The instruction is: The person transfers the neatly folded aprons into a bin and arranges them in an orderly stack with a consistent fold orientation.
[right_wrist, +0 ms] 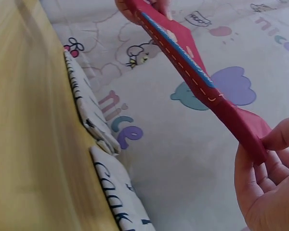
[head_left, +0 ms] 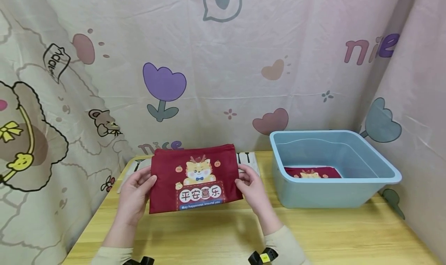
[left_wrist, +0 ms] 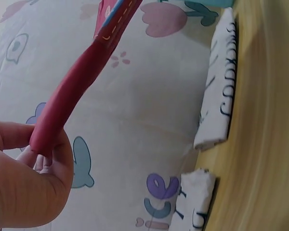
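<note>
A dark red fabric pouch (head_left: 163, 180) is held up off the table in the head view, its front showing a cartoon animal, Chinese characters and a blue strip of English text. My left hand (head_left: 134, 195) pinches its left edge between thumb and fingers. At the opposite edge, my right hand (head_left: 255, 191) pinches it the same way. Both wrist views show the pouch (left_wrist: 70, 96) nearly edge-on, stretched between the two hands. Inside the blue tub, another red printed piece (head_left: 332, 173) lies at the bottom, partly hidden by the rim.
The light blue plastic tub (head_left: 324, 193) stands on the right of the wooden table (head_left: 195, 241). Behind the pouch lie two folded white cloths with black print, one at left (right_wrist: 89, 106) and one at right (left_wrist: 219, 82). A patterned curtain (head_left: 216, 64) hangs around the back and sides.
</note>
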Demonstrator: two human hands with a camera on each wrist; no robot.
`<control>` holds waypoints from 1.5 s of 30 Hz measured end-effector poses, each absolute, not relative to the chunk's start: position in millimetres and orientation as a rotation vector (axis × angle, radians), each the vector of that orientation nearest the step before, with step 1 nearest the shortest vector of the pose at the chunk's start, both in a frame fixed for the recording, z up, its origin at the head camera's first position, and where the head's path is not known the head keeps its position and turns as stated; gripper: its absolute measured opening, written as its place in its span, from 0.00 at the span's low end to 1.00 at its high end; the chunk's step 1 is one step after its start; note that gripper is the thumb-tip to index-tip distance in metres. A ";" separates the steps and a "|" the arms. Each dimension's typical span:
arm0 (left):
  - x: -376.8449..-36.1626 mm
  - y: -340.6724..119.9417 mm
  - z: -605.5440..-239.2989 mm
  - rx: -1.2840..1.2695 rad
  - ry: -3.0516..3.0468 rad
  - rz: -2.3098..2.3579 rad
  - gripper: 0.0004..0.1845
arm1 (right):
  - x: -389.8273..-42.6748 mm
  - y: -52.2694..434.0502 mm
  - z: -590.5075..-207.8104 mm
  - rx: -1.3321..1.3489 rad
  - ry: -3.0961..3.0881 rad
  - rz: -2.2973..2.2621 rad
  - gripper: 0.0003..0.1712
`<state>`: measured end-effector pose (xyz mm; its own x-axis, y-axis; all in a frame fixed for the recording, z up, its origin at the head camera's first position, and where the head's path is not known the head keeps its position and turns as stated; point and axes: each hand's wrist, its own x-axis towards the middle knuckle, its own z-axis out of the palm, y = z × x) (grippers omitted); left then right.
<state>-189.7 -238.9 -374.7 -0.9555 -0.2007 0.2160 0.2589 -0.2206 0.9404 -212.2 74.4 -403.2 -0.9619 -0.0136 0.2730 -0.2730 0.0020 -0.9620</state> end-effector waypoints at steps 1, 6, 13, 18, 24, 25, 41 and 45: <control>-190.4 -236.1 -374.1 -0.070 -1.745 -2.248 0.15 | -211.9 76.9 -401.2 0.296 -2.084 2.073 0.24; -193.7 -222.8 -371.3 -0.061 -1.742 -2.255 0.15 | -208.8 90.1 -391.5 0.272 -2.107 2.043 0.24; -197.1 -205.8 -365.3 -0.142 -1.695 -2.309 0.16 | -202.8 108.9 -380.0 0.252 -2.085 2.035 0.24; -198.2 -193.8 -359.0 -0.158 -1.660 -2.339 0.17 | -201.3 121.3 -373.1 0.248 -2.058 2.018 0.23; -201.5 -180.2 -352.0 -0.138 -1.647 -2.351 0.17 | -198.6 134.3 -362.4 0.251 -2.050 2.003 0.23; -202.1 -178.0 -350.4 -0.137 -1.646 -2.354 0.17 | -197.9 136.1 -360.6 0.246 -2.041 2.012 0.23; -212.3 -137.5 -330.4 -0.194 -1.703 -2.351 0.19 | -192.2 181.8 -343.7 0.286 -2.041 1.920 0.23; -214.0 -126.2 -328.5 -0.232 -1.690 -2.373 0.18 | -188.5 195.5 -341.8 0.291 -2.047 1.878 0.23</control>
<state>-214.0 -126.2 -328.5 -0.9637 -0.0858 0.2529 0.2670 -0.3150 0.9108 -188.5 195.5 -341.8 -0.9190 0.0810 0.3859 -0.3776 0.1017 -0.9204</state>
